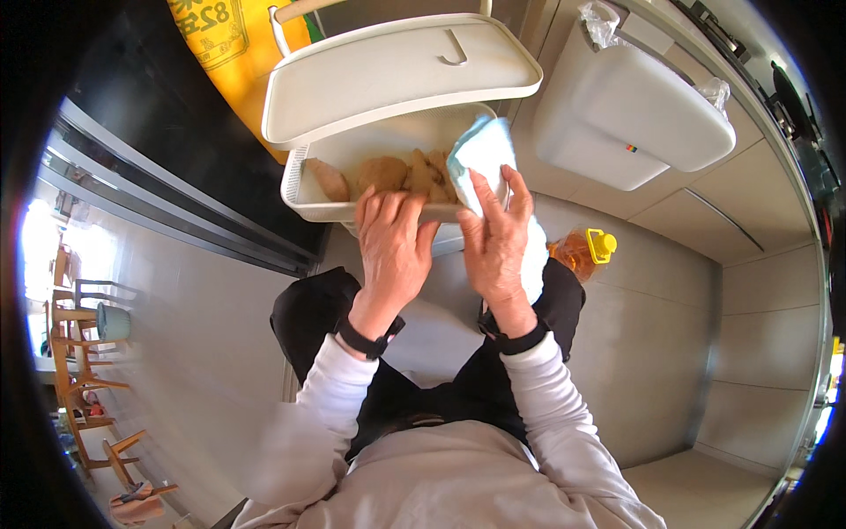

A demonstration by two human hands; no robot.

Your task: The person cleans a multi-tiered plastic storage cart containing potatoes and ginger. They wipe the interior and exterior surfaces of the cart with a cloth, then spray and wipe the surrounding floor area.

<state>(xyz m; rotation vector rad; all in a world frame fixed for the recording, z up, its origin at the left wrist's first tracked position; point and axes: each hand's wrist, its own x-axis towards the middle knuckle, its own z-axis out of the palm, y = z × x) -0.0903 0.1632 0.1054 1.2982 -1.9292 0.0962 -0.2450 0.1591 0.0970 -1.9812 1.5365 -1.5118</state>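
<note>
A white cloth with a light-blue edge [488,151] is in my right hand [499,248], pinched between thumb and fingers. One end stands up over the right side of a white basket [324,211], and the rest hangs down beside my wrist. My left hand [393,254] grips the basket's front rim, its fingers hooked over the edge. Inside the basket lie a sweet potato [328,180], a rounder brown tuber [382,173] and knobbly ginger root [423,177]. The basket's right interior is partly hidden by the cloth.
Above the basket is a white cart shelf [396,73] bearing a metal hook [457,49]. A yellow printed bag [231,73] stands left of it. To the right, a white bin [621,112] hangs on the cabinet front, and an oil bottle [581,252] stands by my knee.
</note>
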